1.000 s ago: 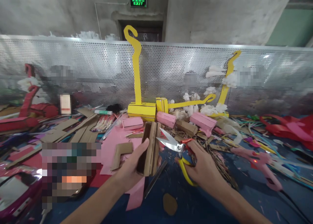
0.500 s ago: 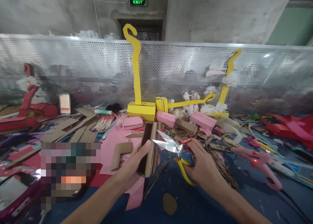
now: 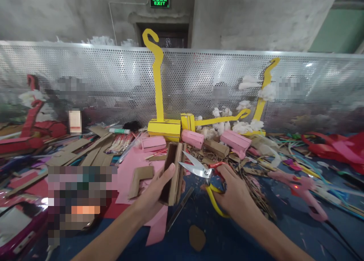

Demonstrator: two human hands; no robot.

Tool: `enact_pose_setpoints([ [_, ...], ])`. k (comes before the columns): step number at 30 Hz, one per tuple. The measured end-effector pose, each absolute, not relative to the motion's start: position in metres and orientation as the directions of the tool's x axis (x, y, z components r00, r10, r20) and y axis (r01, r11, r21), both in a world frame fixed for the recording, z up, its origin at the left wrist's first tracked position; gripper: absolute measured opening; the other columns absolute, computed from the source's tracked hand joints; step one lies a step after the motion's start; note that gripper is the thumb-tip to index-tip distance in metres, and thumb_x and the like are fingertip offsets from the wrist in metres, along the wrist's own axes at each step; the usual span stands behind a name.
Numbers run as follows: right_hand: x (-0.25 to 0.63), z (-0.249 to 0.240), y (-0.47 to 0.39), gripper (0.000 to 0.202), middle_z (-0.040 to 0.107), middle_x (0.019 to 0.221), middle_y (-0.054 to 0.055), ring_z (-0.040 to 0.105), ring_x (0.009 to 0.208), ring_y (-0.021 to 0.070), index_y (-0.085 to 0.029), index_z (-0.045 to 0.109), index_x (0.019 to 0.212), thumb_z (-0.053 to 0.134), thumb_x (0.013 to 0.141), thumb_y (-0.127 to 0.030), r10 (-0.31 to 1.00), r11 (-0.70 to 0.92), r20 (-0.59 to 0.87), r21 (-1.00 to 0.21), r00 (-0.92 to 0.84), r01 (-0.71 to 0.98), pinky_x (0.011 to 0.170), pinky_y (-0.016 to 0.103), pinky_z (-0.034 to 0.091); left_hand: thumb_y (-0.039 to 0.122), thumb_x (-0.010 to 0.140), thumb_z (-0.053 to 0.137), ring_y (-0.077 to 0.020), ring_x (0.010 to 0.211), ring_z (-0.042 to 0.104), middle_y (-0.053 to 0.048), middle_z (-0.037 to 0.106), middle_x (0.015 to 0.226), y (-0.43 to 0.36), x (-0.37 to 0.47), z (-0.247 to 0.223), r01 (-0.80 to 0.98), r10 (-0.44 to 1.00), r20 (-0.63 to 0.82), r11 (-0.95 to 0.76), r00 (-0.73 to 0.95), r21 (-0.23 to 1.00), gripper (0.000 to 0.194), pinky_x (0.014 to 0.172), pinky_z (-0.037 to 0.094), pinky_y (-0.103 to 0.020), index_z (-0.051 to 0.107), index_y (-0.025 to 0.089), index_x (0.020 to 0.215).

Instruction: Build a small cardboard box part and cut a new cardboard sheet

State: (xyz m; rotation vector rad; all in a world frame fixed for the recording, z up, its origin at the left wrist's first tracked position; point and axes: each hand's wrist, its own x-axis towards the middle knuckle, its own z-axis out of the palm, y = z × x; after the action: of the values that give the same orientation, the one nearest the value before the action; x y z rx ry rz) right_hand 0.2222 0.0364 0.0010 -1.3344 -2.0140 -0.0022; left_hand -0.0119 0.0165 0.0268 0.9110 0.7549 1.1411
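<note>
My left hand (image 3: 159, 189) grips a brown cardboard box piece (image 3: 176, 173), hollow on its left side, with the thumb laid along its front. In my right hand (image 3: 234, 191) is a pair of scissors (image 3: 199, 169) with one red and one yellow handle. The blades are parted and point left, their tips beside the upper right edge of the cardboard. Below my hands lie a metal ruler-like strip (image 3: 179, 209) and a rounded cardboard scrap (image 3: 197, 237). An L-shaped cardboard piece (image 3: 139, 179) rests on pink paper (image 3: 124, 185) to the left.
Yellow hook-necked cardboard shapes (image 3: 164, 128) and pink blocks (image 3: 235, 140) stand behind my hands. A pink glue gun (image 3: 305, 191) with a lit red light and a cord lies at right. Cardboard strips (image 3: 95, 151) clutter the left. A perforated metal panel (image 3: 113, 82) runs across the back.
Almost nothing differs. The scissors' open blades tilt very slightly, while both hands and the cardboard stay in about the same place.
</note>
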Motion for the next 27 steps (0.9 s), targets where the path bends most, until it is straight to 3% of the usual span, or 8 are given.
enact_pose_setpoints([
  [10,0.228,0.008,0.038,0.023,0.061,0.095,0.008,0.059,0.085,0.0255,-0.021,0.055,0.097,0.068,0.082,-0.031,0.831,0.424,0.533,-0.422,-0.159,0.801,0.072,0.035,0.047,0.06,0.078,0.072,-0.0161,0.075,0.063,-0.007,0.065,0.09,0.013,-0.01,0.029,-0.426,0.953,-0.094,0.216,0.289,0.878,0.051,0.063,0.05,-0.025,0.065,0.015,0.101],
  [16,0.222,0.01,0.035,0.028,0.061,0.096,0.006,0.06,0.081,0.0236,-0.022,0.056,0.1,0.071,0.081,-0.035,0.844,0.42,0.515,-0.456,-0.152,0.785,0.07,0.034,0.047,0.057,0.08,0.071,-0.0163,0.073,0.062,-0.004,0.064,0.08,0.016,-0.009,0.026,-0.433,0.965,-0.086,0.189,0.247,0.881,0.046,0.062,0.049,-0.025,0.064,0.017,0.103],
  [23,0.226,0.013,0.035,0.032,0.062,0.1,0.008,0.059,0.089,0.0255,-0.021,0.057,0.106,0.072,0.081,-0.036,0.807,0.478,0.561,-0.437,-0.185,0.762,0.076,0.035,0.048,0.033,0.075,0.082,-0.0188,0.099,0.063,-0.004,0.069,0.108,0.02,-0.008,0.024,-0.291,0.994,0.075,-0.05,0.076,0.955,0.043,0.086,0.048,-0.028,0.065,0.025,0.114],
  [27,0.226,0.014,0.034,0.036,0.061,0.1,0.009,0.059,0.091,0.0264,-0.021,0.056,0.107,0.072,0.083,-0.042,0.8,0.491,0.567,-0.431,-0.195,0.757,0.078,0.036,0.048,0.03,0.075,0.082,-0.0197,0.091,0.062,-0.004,0.07,0.097,0.023,-0.007,0.026,-0.187,0.986,0.154,-0.14,0.062,0.972,0.035,0.083,0.048,-0.03,0.067,0.021,0.106],
])
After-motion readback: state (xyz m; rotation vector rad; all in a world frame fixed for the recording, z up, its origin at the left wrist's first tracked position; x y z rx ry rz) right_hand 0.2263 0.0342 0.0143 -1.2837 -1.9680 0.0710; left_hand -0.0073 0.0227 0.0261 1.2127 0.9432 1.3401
